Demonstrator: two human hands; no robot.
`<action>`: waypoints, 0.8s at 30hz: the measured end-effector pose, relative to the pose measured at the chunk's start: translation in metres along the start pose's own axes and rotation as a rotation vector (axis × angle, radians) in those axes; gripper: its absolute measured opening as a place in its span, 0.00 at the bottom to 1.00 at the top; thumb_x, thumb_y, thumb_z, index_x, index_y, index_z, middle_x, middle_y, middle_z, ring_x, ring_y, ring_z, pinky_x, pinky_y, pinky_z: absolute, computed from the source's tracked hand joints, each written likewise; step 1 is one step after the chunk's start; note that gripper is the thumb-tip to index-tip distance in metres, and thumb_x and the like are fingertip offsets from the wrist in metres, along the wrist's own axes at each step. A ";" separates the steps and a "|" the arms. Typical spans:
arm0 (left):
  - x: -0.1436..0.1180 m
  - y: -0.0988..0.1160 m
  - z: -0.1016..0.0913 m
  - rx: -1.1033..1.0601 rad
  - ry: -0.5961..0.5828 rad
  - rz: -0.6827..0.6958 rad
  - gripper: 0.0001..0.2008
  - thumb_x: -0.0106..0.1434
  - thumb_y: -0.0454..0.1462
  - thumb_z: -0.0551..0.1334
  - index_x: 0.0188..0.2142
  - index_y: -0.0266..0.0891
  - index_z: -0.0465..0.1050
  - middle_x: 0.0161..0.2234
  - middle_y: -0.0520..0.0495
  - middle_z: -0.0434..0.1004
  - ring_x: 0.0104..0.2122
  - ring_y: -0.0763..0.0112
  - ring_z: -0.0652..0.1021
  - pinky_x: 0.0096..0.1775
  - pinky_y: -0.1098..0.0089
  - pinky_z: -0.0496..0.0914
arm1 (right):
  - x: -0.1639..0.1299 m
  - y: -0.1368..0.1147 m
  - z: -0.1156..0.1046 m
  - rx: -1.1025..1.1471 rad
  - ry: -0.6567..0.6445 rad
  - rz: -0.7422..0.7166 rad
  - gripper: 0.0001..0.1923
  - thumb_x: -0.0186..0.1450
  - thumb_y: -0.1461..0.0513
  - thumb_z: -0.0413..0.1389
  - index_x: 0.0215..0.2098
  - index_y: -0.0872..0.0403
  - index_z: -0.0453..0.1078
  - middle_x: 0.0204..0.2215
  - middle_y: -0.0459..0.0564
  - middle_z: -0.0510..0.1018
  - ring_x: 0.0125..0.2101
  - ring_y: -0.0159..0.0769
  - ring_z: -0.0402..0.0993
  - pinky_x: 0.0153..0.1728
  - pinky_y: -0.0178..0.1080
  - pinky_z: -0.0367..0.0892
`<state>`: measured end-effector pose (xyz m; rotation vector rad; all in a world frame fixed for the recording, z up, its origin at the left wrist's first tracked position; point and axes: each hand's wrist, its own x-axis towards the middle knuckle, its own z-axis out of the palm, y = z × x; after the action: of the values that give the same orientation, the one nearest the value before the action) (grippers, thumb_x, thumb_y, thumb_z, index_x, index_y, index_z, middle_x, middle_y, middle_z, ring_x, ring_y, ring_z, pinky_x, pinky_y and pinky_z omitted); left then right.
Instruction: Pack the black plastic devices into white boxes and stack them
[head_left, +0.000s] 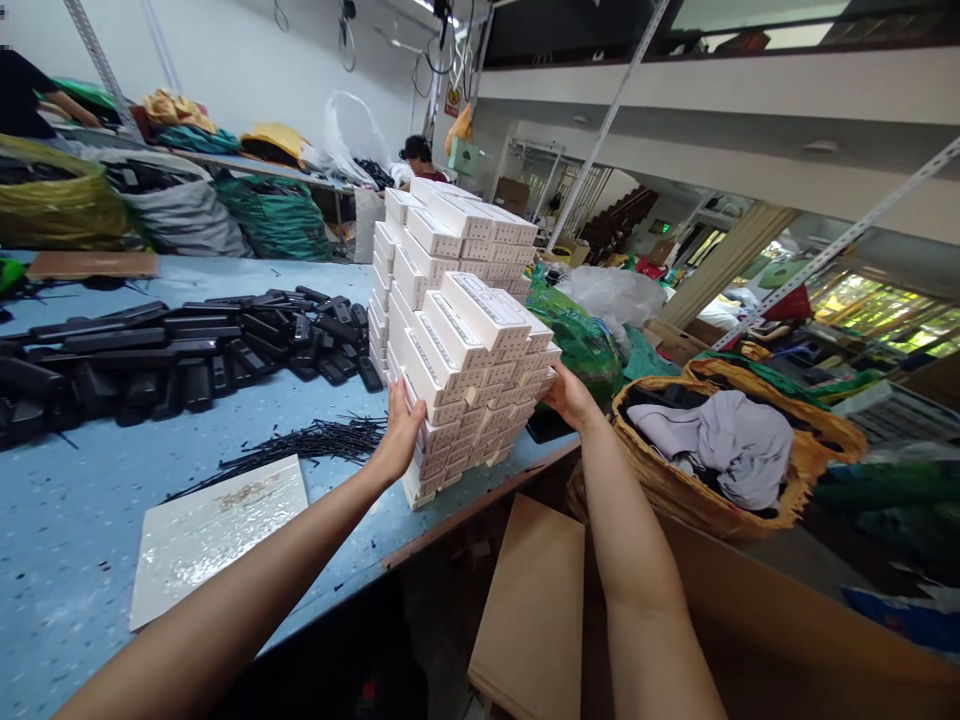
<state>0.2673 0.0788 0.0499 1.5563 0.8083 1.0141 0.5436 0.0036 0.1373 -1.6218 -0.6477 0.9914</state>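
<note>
A tall stack of small white boxes (450,400) stands at the table's right edge, its front part lower than the back. My left hand (401,430) presses against the stack's left side, fingers partly hidden along the boxes. On the opposite side, my right hand (571,398) rests against the stack at a similar height, its fingertips hidden behind the boxes. Together the hands grip the front boxes from both sides. Left of the stack lie a heap of black plastic devices (187,345) and a bundle of thin black strips (322,440).
A glossy white tile (217,530) lies on the blue table (67,530). Below the table edge is a cardboard box (536,600). An orange sack (652,450) with grey cloth stands at right. Stuffed sacks (172,210) line the back; two people are beyond.
</note>
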 end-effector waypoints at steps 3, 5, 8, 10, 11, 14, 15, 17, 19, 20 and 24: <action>-0.003 0.000 -0.004 -0.033 0.000 0.012 0.42 0.63 0.60 0.49 0.68 0.41 0.38 0.70 0.41 0.33 0.69 0.60 0.39 0.66 0.56 0.35 | 0.005 0.000 -0.011 -0.036 -0.057 -0.019 0.38 0.67 0.40 0.29 0.55 0.55 0.64 0.45 0.51 0.75 0.41 0.27 0.74 0.44 0.29 0.67; -0.004 -0.001 -0.008 -0.036 -0.012 -0.001 0.43 0.63 0.60 0.48 0.68 0.41 0.37 0.70 0.41 0.33 0.69 0.60 0.41 0.66 0.56 0.37 | 0.011 0.005 -0.021 -0.052 -0.045 -0.049 0.41 0.66 0.39 0.27 0.56 0.55 0.63 0.47 0.52 0.74 0.40 0.27 0.74 0.44 0.30 0.68; -0.010 -0.008 -0.022 -0.025 -0.006 -0.035 0.44 0.61 0.62 0.49 0.67 0.40 0.39 0.70 0.39 0.35 0.68 0.57 0.41 0.66 0.54 0.38 | 0.014 0.033 -0.034 -0.270 0.131 -0.126 0.42 0.65 0.39 0.22 0.58 0.54 0.59 0.49 0.53 0.72 0.39 0.26 0.74 0.42 0.31 0.70; -0.018 -0.016 -0.038 -0.016 0.020 -0.065 0.43 0.61 0.62 0.50 0.66 0.41 0.42 0.69 0.37 0.38 0.68 0.54 0.43 0.66 0.52 0.41 | 0.004 0.069 -0.036 -0.488 0.214 -0.128 0.42 0.65 0.39 0.24 0.57 0.55 0.60 0.48 0.55 0.72 0.38 0.27 0.74 0.40 0.31 0.70; -0.022 -0.021 -0.046 -0.008 0.034 -0.085 0.41 0.61 0.61 0.51 0.65 0.42 0.44 0.68 0.37 0.39 0.68 0.53 0.46 0.65 0.52 0.44 | -0.007 0.091 -0.034 -0.580 0.200 -0.106 0.40 0.65 0.39 0.28 0.54 0.56 0.63 0.46 0.55 0.73 0.38 0.29 0.73 0.41 0.32 0.70; -0.042 -0.038 -0.067 0.080 0.074 -0.124 0.36 0.62 0.58 0.52 0.62 0.41 0.50 0.65 0.36 0.48 0.65 0.52 0.56 0.63 0.50 0.52 | -0.051 0.157 -0.018 -0.759 -0.021 -0.021 0.29 0.57 0.42 0.52 0.42 0.57 0.72 0.43 0.54 0.75 0.45 0.35 0.72 0.51 0.38 0.68; -0.050 -0.044 -0.070 0.130 0.075 -0.122 0.33 0.63 0.57 0.52 0.60 0.41 0.52 0.64 0.36 0.51 0.63 0.52 0.59 0.62 0.49 0.55 | -0.067 0.176 -0.011 -0.816 -0.112 -0.001 0.25 0.52 0.46 0.60 0.39 0.56 0.74 0.44 0.53 0.75 0.49 0.38 0.70 0.56 0.40 0.65; -0.069 -0.056 -0.069 0.226 0.024 -0.096 0.29 0.64 0.54 0.52 0.57 0.40 0.55 0.60 0.36 0.57 0.60 0.54 0.63 0.60 0.50 0.59 | -0.089 0.207 0.003 -0.920 -0.260 0.040 0.22 0.42 0.56 0.68 0.35 0.56 0.76 0.47 0.52 0.74 0.58 0.45 0.63 0.65 0.46 0.54; -0.088 -0.069 -0.060 0.319 -0.110 -0.065 0.25 0.65 0.51 0.52 0.55 0.39 0.58 0.56 0.38 0.63 0.56 0.57 0.67 0.55 0.54 0.65 | -0.097 0.229 0.015 -1.012 -0.341 0.086 0.19 0.36 0.64 0.69 0.29 0.58 0.76 0.47 0.55 0.74 0.61 0.51 0.58 0.68 0.51 0.44; -0.098 -0.076 -0.054 0.372 -0.198 -0.051 0.22 0.66 0.49 0.52 0.52 0.38 0.60 0.52 0.39 0.66 0.52 0.59 0.70 0.52 0.56 0.69 | -0.097 0.236 0.020 -1.049 -0.367 0.109 0.17 0.36 0.66 0.68 0.26 0.59 0.75 0.44 0.57 0.75 0.61 0.52 0.59 0.69 0.51 0.42; -0.129 -0.100 -0.039 0.527 -0.457 0.026 0.11 0.66 0.43 0.53 0.38 0.39 0.68 0.35 0.45 0.72 0.37 0.62 0.74 0.42 0.59 0.71 | -0.081 0.253 0.036 -1.084 -0.412 0.141 0.11 0.44 0.60 0.65 0.19 0.60 0.72 0.31 0.55 0.76 0.50 0.41 0.71 0.64 0.42 0.56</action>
<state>0.1797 0.0010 -0.0702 2.1471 0.7616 0.4358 0.4527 -0.1139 -0.0861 -2.4226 -1.5498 1.1695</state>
